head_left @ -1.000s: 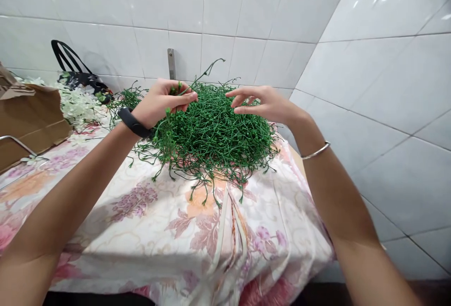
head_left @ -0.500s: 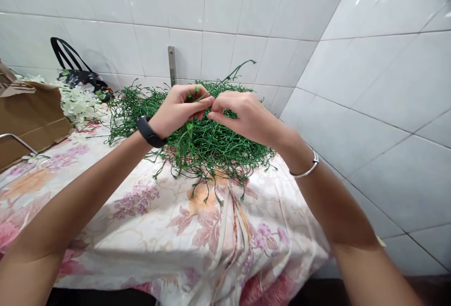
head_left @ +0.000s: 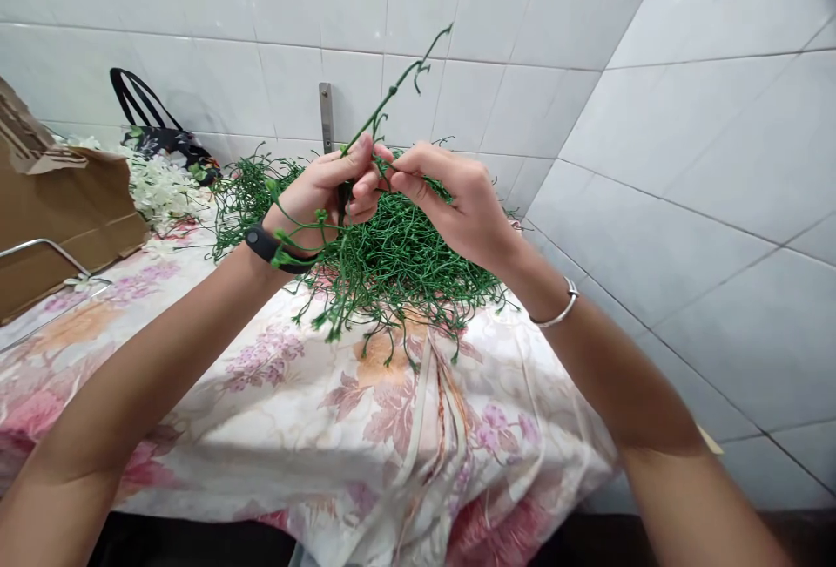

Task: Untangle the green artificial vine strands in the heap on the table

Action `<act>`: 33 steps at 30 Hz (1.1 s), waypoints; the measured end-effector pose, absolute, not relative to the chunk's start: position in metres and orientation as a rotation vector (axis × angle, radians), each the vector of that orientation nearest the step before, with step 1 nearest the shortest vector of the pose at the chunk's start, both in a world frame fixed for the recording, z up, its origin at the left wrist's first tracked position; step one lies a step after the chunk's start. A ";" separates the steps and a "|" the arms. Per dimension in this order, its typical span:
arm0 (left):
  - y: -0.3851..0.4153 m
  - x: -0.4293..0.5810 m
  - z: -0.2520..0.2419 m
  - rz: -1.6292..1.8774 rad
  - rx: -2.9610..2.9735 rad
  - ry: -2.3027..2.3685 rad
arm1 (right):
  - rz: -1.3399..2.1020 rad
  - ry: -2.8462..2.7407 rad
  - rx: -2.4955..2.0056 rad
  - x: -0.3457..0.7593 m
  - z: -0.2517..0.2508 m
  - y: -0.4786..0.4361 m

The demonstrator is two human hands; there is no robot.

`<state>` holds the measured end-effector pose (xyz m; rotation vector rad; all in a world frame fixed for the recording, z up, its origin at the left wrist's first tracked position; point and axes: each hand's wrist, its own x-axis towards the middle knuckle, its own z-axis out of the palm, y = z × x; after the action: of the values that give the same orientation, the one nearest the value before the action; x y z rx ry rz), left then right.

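Observation:
My left hand (head_left: pixel 336 188) is closed around a branched green artificial flower stem (head_left: pixel 394 90), whose thin tip points up and to the right. Side branches with small green buds hang over my left wrist. Close beside it, the thumb and index finger of my right hand (head_left: pixel 450 192) pinch a small side twig of that stem. Behind and below both hands lies a tangled heap of green plastic stems (head_left: pixel 418 262), partly hidden by them.
A floral cloth (head_left: pixel 274 428) covers the table. At left stand a brown cardboard box (head_left: pixel 71 227), a bent metal rod (head_left: pixel 45 243), white artificial flowers (head_left: pixel 163 188) and a black floral bag (head_left: pixel 170 147). White tiled walls (head_left: pixel 685 227) close in behind and at right.
My left hand has turned and raised the stem, which now stands more upright and higher. My right hand remains close by, pinching at a side twig. The view has shifted slightly.

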<state>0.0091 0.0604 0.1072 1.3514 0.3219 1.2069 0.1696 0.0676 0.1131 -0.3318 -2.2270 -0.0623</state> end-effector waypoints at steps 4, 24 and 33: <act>0.055 0.013 0.109 1.270 1.297 0.272 | 0.161 -2.173 -0.370 0.170 0.113 0.064; 0.054 0.009 0.115 1.319 0.944 0.614 | -0.932 -2.478 -0.522 0.162 0.107 0.053; 0.061 -0.069 0.154 1.682 1.235 0.472 | -0.916 -2.659 -0.396 0.148 0.093 0.014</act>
<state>-0.0694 0.0613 0.1540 1.2353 0.4715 1.6818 0.1478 0.0141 0.0931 -0.3957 -2.6586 -0.9158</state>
